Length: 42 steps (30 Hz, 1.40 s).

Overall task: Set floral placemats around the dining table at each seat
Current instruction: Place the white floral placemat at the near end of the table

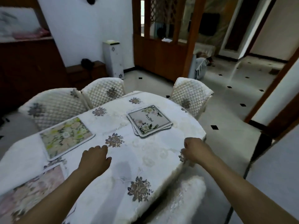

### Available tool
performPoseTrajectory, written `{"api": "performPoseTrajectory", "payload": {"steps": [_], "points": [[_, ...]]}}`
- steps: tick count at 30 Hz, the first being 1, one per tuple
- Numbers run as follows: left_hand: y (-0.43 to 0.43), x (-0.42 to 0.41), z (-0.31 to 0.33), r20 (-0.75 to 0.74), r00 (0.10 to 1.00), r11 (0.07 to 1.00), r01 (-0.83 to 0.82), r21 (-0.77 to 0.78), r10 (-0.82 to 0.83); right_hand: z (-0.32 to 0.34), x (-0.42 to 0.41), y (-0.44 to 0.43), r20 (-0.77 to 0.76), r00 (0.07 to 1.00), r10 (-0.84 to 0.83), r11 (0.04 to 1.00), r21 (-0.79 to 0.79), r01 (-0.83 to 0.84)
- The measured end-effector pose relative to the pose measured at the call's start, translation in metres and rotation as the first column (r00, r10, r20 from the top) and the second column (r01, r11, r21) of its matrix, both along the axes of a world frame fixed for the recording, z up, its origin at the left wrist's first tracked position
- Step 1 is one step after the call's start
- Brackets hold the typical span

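At the table's near-left corner lies a pink floral placemat (30, 191), rectangular with rounded corners, flat on the cloth and partly cut off by the frame. Just beyond it lies a green-and-yellow floral placemat (66, 137) of the same shape, in front of a chair with a quilted cream cover (55, 107). A second quilted chair (103, 92) stands beside that one, with a slim white cabinet (113, 59) behind it against the wall.

The left hand (94, 159) hovers over or rests on the tablecloth (145, 160) near the green mat, knuckles up, fingers loosely bent and holding nothing. The cloth is white and glossy with embroidered grey-brown flower motifs and covers an oval table.

Toward the far side sits a small, slightly fanned stack of placemats (149, 120); the top one is pale grey with flower corners and dark script. Nothing lies between the hands and this stack except bare cloth. A third quilted chair (191, 92) stands behind it.

The right hand (194, 151) is curled at the table's right edge, against the cloth; blur hides whether it pinches the fabric. Below it stands a near chair (182, 196) in pale fabric. Farther right is a white tiled floor with small black diamonds (226, 113).
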State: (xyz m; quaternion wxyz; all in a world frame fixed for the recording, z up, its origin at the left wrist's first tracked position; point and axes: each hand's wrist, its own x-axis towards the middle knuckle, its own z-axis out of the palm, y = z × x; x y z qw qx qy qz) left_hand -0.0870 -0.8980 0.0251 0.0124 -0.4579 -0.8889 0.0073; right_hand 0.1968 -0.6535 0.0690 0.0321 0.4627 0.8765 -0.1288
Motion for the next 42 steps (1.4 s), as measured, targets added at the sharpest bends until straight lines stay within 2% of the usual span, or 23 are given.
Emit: {"api": "performPoseTrajectory", "payload": {"steps": [5, 13, 19, 24, 28, 38, 42], "points": [[0.021, 0.018, 0.0, 0.015, 0.995, 0.995, -0.099, 0.01, 0.099, 0.0, -0.024, 0.049, -0.023, 0.993, 0.116, 0.993, 0.023, -0.115], [0.093, 0.028, -0.02, 0.071, 0.993, 0.994, -0.099, 0.05, 0.095, -0.018, -0.028, 0.109, 0.009, 0.994, 0.105, 0.994, -0.009, -0.105], [0.159, 0.046, -0.038, 0.084, 0.983, 0.983, -0.171, 0.06, 0.166, -0.043, -0.039, 0.186, -0.001, 0.981, 0.195, 0.978, -0.076, -0.194], [0.206, 0.07, -0.046, 0.148, 0.923, 0.93, -0.365, 0.047, 0.355, -0.059, -0.061, 0.251, -0.012, 0.938, 0.345, 0.931, -0.125, -0.344], [0.229, 0.089, -0.05, 0.135, 0.889, 0.897, -0.442, 0.0, 0.438, -0.062, -0.072, 0.285, 0.007, 0.905, 0.425, 0.895, -0.148, -0.42], [0.289, 0.061, -0.065, 0.142, 0.849, 0.858, -0.513, -0.017, 0.51, -0.064, -0.095, 0.332, 0.022, 0.884, 0.468, 0.874, -0.159, -0.459], [0.325, 0.044, -0.089, 0.171, 0.79, 0.807, -0.586, -0.069, 0.589, -0.082, -0.111, 0.367, 0.051, 0.87, 0.49, 0.859, -0.198, -0.472]]}}
